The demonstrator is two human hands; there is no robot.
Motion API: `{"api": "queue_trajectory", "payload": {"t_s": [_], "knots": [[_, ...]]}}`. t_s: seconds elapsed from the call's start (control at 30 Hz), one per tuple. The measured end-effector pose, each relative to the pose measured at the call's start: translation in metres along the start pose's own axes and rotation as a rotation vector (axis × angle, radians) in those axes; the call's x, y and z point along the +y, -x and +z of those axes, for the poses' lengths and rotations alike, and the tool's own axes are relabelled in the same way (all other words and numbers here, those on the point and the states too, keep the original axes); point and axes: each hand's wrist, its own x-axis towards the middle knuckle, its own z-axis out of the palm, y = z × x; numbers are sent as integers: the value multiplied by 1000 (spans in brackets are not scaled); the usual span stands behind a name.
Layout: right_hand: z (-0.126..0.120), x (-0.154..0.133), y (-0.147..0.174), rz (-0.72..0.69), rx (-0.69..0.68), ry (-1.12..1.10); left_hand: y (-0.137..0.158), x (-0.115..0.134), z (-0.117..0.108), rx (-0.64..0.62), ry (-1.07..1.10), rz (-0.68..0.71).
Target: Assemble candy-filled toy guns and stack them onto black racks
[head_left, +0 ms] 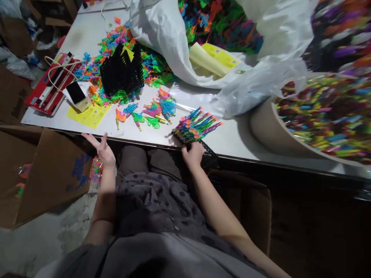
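My right hand [193,154] is closed on the near side of a black mesh plastic basket [210,148] at the table's front edge. A row of slim, colourful plastic pieces [199,123] with orange ends lies fanned out in and over this basket. My left hand [106,153] hangs in the air just off the table edge, fingers spread, holding nothing. Between the hands, on the table, lie several small bright plastic toys [139,117], some with striped sticks attached. What my right fingertips grip under the pieces is partly hidden.
A stack of black mesh baskets [121,73] stands among heaped colourful pieces. Left of it are a red sealing machine [50,85], a phone [75,92] and yellow printed sheets [88,116]. A white sack [162,34], a full round tub [266,119] and a cardboard box [55,170] surround the workplace.
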Motion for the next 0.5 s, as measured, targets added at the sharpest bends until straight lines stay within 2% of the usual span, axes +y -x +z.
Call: {"api": "queue_trajectory", "payload": {"t_s": [0.13, 0.23, 0.3, 0.4, 0.5], "knots": [[3, 0, 1, 24, 9, 35, -10, 25, -22, -306, 24, -195], [5, 1, 2, 42, 24, 30, -12, 28, -23, -487, -45, -256], [5, 2, 1, 44, 31, 25, -13, 14, -14, -516, -73, -235], [5, 1, -4, 30, 2, 18, -22, -22, 8, -468, -144, -188], [5, -4, -11, -42, -56, -40, -41, -54, 34, -450, -387, -116]]}}
